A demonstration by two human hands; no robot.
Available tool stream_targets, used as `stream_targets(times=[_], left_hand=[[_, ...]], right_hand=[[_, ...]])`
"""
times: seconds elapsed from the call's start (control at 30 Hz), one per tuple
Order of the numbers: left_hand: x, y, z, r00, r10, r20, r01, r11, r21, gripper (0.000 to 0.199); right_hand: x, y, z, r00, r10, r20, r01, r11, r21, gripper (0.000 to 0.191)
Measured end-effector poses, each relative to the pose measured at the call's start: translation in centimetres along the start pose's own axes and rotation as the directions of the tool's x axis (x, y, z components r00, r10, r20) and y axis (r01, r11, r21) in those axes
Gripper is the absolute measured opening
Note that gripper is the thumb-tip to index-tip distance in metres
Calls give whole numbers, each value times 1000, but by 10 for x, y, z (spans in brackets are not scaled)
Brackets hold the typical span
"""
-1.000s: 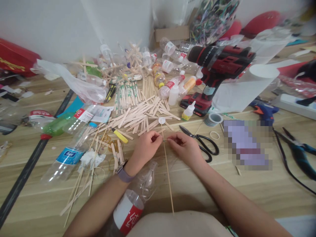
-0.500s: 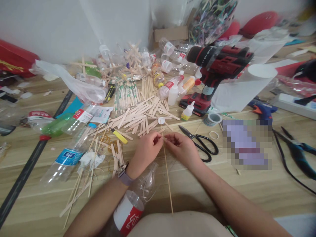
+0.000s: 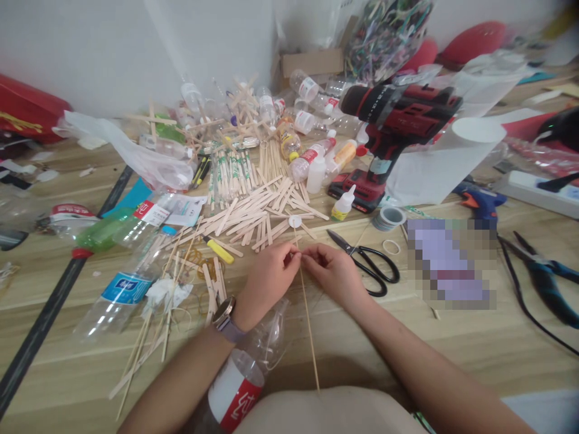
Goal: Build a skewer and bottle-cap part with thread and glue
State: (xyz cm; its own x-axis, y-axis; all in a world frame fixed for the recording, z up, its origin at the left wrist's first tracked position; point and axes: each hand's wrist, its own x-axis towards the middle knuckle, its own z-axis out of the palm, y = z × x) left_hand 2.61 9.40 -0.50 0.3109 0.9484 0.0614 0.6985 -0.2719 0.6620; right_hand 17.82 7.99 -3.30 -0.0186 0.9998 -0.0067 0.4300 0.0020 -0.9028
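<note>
Both hands meet near the middle of the table, fingertips pinched together around a thin wooden stick (image 3: 309, 325). My left hand (image 3: 274, 274) wears a watch at its wrist, and its fingers are closed on the stick. My right hand (image 3: 332, 271) pinches at the same spot, touching the left fingertips. The stick runs from a small white disc (image 3: 295, 222) beyond the hands down toward my body. Black-handled scissors (image 3: 373, 271) lie just right of my right hand. A cut clear bottle with a red and white label (image 3: 237, 386) lies under my left forearm.
Flat wooden sticks (image 3: 253, 211) are heaped beyond the hands, with plastic bottles (image 3: 307, 120) behind. A red and black drill (image 3: 398, 132), a glue bottle (image 3: 344, 204) and a tape roll (image 3: 389, 218) stand right of them. Pliers (image 3: 547, 277) lie far right; a bottle (image 3: 126, 286) lies left.
My left wrist has turned slightly, showing more of the watch face. Both hands stay at the same spot on the stick, whose near end has shifted slightly right.
</note>
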Motion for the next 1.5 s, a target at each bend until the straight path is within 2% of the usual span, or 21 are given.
stream_targets(times=[0.43,0.8,1.03,1.3,1.5], left_hand=[[1,2,-3,996,-80,-45,81,996,19,15],[0,2,-1,1000,-19,-13,19,1000,-12,13],[0,2,-1,998,-55,-41,55,998,-20,11],[-1,4,-1,992,-110,-60,112,993,44,8],[-3,7,-1,995,-88,-37,90,992,85,10]], right_hand=[[0,0,0,999,-34,17,35,999,-20,14],[1,2,5,999,-34,29,33,999,25,19],[1,2,6,999,-38,23,38,999,11,19],[1,2,5,1000,-27,-14,27,1000,-13,16],[1,3,6,1000,-18,-18,18,1000,-7,18]])
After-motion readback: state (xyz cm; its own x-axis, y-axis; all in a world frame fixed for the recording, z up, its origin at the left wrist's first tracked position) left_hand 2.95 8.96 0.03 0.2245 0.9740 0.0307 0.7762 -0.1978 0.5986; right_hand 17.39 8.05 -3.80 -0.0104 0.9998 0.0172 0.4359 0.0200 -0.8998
